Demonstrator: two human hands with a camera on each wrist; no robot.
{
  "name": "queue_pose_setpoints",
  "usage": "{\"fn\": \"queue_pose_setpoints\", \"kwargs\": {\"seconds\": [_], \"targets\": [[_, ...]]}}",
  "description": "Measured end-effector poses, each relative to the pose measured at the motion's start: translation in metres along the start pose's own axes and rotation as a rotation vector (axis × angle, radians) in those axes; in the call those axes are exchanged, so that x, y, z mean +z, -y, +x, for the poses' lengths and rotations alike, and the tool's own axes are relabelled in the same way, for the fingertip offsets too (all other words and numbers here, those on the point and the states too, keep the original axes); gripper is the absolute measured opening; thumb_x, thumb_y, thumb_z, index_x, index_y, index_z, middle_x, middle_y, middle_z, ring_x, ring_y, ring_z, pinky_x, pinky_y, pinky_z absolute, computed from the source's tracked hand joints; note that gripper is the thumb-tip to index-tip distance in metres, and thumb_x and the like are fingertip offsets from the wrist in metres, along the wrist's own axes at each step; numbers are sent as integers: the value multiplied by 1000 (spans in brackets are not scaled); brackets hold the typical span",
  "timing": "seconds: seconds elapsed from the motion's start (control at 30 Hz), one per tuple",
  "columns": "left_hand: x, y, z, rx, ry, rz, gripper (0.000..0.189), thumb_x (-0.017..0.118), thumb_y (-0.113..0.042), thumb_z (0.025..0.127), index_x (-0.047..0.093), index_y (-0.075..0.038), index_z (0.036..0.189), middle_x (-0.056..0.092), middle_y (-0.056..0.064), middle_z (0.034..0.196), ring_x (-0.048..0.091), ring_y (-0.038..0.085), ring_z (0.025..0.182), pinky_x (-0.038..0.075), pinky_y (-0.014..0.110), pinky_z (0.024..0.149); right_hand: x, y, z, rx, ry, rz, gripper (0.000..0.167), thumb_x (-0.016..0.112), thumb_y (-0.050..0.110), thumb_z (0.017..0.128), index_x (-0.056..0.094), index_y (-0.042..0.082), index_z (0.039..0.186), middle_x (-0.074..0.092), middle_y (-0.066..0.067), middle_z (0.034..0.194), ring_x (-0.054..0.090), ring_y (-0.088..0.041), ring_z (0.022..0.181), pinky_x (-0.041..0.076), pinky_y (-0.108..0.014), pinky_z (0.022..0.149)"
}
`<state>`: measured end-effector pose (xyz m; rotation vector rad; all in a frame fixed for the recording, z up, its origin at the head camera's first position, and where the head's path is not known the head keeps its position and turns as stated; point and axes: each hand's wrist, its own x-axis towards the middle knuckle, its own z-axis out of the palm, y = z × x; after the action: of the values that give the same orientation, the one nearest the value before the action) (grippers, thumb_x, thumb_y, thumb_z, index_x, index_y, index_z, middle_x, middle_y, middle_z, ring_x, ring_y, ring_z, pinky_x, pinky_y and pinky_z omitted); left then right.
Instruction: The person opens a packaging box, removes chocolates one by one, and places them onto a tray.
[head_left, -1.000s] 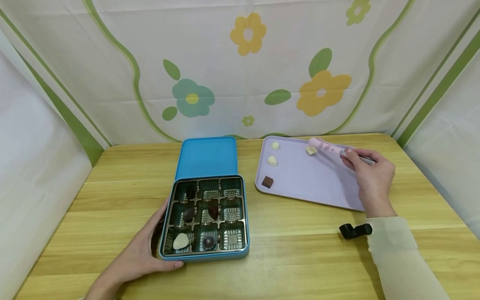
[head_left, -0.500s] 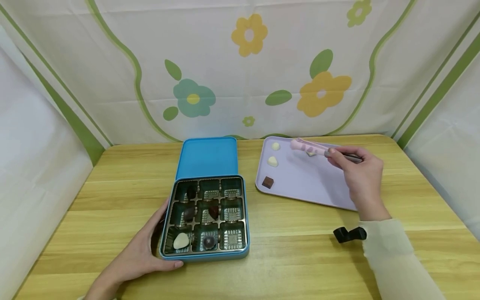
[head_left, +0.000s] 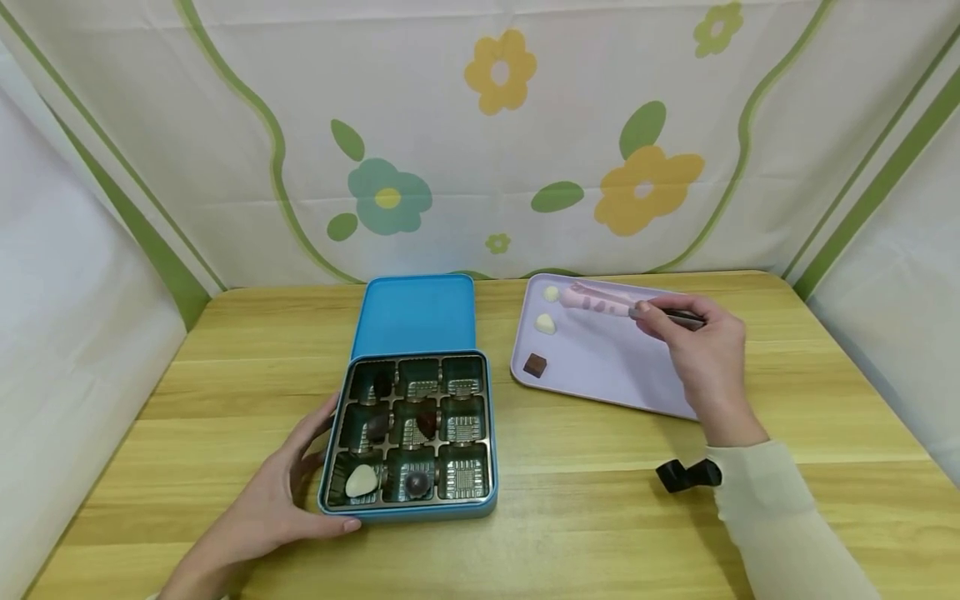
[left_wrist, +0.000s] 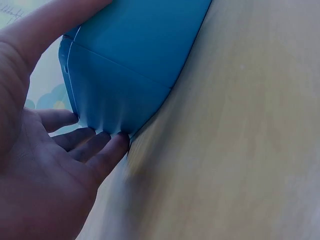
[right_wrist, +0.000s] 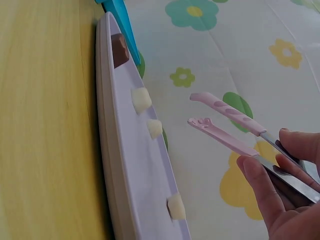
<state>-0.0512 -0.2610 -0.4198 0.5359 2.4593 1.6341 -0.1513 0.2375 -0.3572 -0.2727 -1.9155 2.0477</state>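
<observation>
R grip (head_left: 701, 337), pinching pink-ended tongs (head_left: 596, 302), ends apart, lilac tray (head_left: 600, 358) below, its R end hidden behind grip, 1 white pc. (right_wrist: 176, 206) lost to head view, L grip (head_left: 266, 500) spread, fingertips (left_wrist: 117, 144) on blue tin (left_wrist: 125, 55), dark pcs. (head_left: 417, 484) inside indistinct

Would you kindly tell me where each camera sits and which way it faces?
Head: worn on the head, facing forward and down at the blue box and lilac tray; left hand, right hand and right sleeve show.
Left wrist: worn there, looking past the left hand, partly shown, at the blue box's side.
Right wrist: worn there, looking past the right hand, partly shown, at the tongs and lilac tray.
Head and right wrist views share the tongs and lilac tray.
</observation>
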Motion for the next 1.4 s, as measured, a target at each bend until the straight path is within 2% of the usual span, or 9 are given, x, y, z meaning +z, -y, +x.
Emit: {"fn": "queue_pose_setpoints", "kwargs": {"seconds": [0.1, 0.23, 0.47, 0.53, 0.63, 0.77, 1.0, 1.17, 1.4], "targets": [[-1, 2, 0, -4, -4, 1, 135, 101, -7, 70, 19, -31, 174, 23, 4, 178, 29, -15, 149, 36, 6, 110, 5, 2, -3, -19, 33, -6, 31, 92, 10, 86, 77, -2, 109, 74, -4, 104, 81, -11, 82, 64, -25, 81], [-2, 6, 1, 24, 5, -38, 134, 99, 0, 69, 20, -27, 174, 22, 5, 179, 29, -13, 150, 36, 6, 110, 11, 4, -9, -45, 94, -26, 29, 90, 11, 88, 77, -3, 110, 76, -2, 103, 81, -11, 84, 64, -24, 82], [-3, 9, 2, 64, 29, -85, 131, 95, 7, 71, 20, -22, 174, 21, 8, 179, 31, -9, 151, 36, 7, 111, 28, 12, -26, -130, 244, -12, 20, 85, 4, 91, 76, -5, 107, 81, 1, 97, 81, -12, 83, 65, -28, 82], [-3, 9, 2, 59, 32, -83, 130, 95, 6, 72, 19, -22, 174, 20, 8, 179, 31, -10, 152, 36, 6, 111, 33, 15, -34, -148, 294, -51, 20, 85, 4, 91, 76, -5, 107, 83, 2, 96, 81, -12, 86, 65, -27, 83], [-3, 9, 1, 44, 33, -79, 129, 95, 4, 73, 19, -23, 174, 17, 10, 180, 30, -12, 152, 35, 6, 112, 42, 18, -45, -174, 361, -171, 21, 86, 9, 92, 78, -1, 108, 83, 6, 98, 81, -11, 88, 65, -25, 81], [-3, 9, 1, 41, 38, -74, 129, 94, 3, 75, 18, -24, 174, 14, 12, 181, 28, -14, 152, 34, 5, 112, 55, 19, -59, -183, 450, -299, 20, 88, 17, 92, 80, 7, 108, 83, 6, 102, 79, -12, 87, 63, -25, 73], [-2, 5, 1, 37, 48, -70, 132, 96, 1, 73, 17, -27, 174, 13, 9, 181, 27, -13, 152, 32, 5, 112, 81, 20, -78, -180, 598, -322, 17, 89, 15, 89, 82, 15, 104, 83, -2, 103, 78, -16, 83, 65, -30, 72], [-3, 5, 0, 27, 55, -61, 133, 96, 0, 73, 15, -28, 175, 12, 9, 181, 28, -14, 151, 31, 5, 112, 98, 23, -88, -282, 687, -335, 13, 89, 12, 89, 82, 15, 100, 82, -2, 95, 78, -13, 81, 66, -30, 71], [-2, 8, 0, 51, 47, -48, 134, 97, 1, 72, 15, -25, 175, 15, 11, 180, 27, -14, 152, 31, 5, 112, 121, 41, -100, -418, 732, -473, 8, 87, 11, 90, 80, 13, 93, 79, 2, 84, 69, -4, 68, 59, -26, 59]]}}
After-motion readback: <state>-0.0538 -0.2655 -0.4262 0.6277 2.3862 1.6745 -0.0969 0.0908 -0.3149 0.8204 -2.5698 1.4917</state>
